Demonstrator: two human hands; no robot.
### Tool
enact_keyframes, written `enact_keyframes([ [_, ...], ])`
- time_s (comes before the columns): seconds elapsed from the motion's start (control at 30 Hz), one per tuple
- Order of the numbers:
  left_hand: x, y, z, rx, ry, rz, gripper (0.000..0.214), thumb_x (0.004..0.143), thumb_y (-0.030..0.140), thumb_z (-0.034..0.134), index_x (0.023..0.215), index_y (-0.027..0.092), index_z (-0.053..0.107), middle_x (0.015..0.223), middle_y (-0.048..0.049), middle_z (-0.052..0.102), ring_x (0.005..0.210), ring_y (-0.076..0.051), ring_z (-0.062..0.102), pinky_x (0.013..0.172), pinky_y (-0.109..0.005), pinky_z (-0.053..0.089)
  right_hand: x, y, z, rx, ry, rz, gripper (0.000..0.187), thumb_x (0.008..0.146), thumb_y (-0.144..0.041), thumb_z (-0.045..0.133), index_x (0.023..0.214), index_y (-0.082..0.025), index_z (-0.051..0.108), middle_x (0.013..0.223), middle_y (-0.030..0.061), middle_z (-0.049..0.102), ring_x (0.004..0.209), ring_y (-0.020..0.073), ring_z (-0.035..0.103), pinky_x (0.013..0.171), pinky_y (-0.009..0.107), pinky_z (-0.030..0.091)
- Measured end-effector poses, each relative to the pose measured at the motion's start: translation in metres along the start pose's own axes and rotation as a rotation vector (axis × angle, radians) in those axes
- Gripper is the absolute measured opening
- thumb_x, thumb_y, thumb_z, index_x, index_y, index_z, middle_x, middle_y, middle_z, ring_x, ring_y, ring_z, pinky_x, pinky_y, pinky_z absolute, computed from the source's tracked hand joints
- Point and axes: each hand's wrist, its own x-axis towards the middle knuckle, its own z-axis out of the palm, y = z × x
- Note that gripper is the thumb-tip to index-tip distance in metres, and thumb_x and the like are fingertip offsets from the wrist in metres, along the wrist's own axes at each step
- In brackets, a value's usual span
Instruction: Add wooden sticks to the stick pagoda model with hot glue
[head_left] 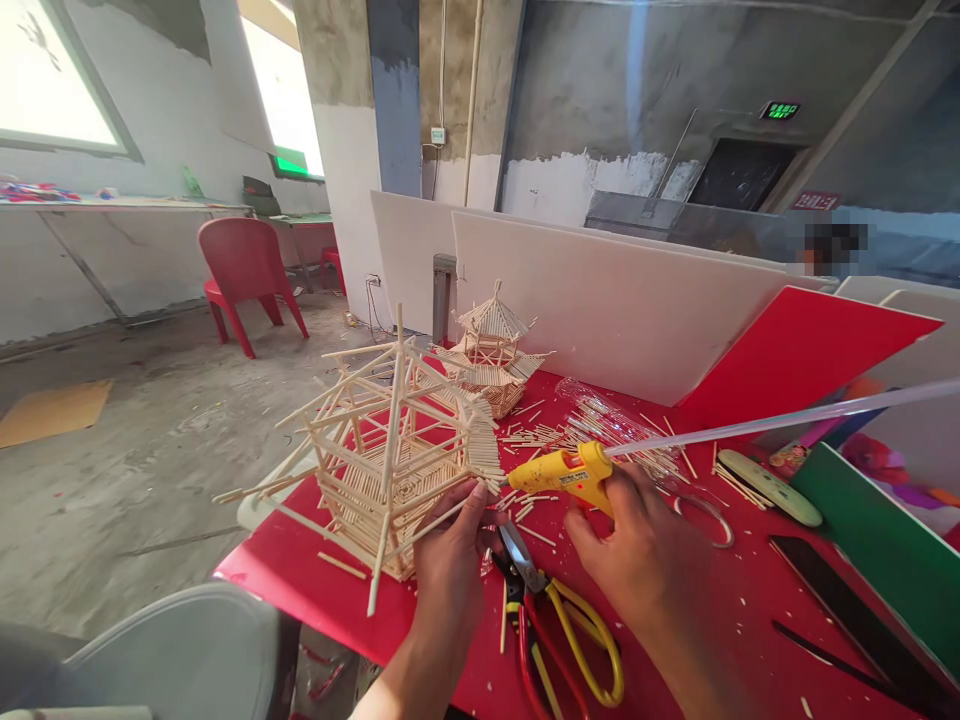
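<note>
A pavilion model of thin wooden sticks (401, 440) stands at the near left of the red table, its roof frame partly covered with sticks. My left hand (454, 550) is closed on its right-hand edge, thumb on top; some fingers are hidden beneath. Wrapped in my right hand (645, 550) is a yellow hot glue gun (562, 470), a long clear glue stick (780, 412) running out of its back. Its nozzle points left, close to the model's roof edge by my left thumb. Between my wrists lie yellow-handled scissors (589, 640) and red-handled pliers (529, 640).
A second stick pavilion (495, 350) stands behind. Loose sticks (536, 505) and a plastic bag of sticks (619, 430) lie on the red table (720, 620). White boards (600, 310) rise behind; a green board (892, 550) leans at right. A person (832, 245) is beyond.
</note>
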Motion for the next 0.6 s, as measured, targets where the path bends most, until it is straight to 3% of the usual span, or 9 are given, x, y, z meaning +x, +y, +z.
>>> enact_keyframes([
  [0.6,0.0014,-0.0040,0.0000,0.002,-0.013,0.018,0.041,0.055,0.037,0.091,0.082,0.014,0.070,0.066,-0.0012,0.067,0.055,-0.014,0.062,0.042,-0.021,0.047,-0.0001,0.0023,-0.0018,-0.014,0.023,-0.003,0.027,0.081,-0.035,0.059,0.103,-0.019,0.062,0.102,0.0049,0.072,0.064,0.0169,0.063,0.055,0.029,0.040],
])
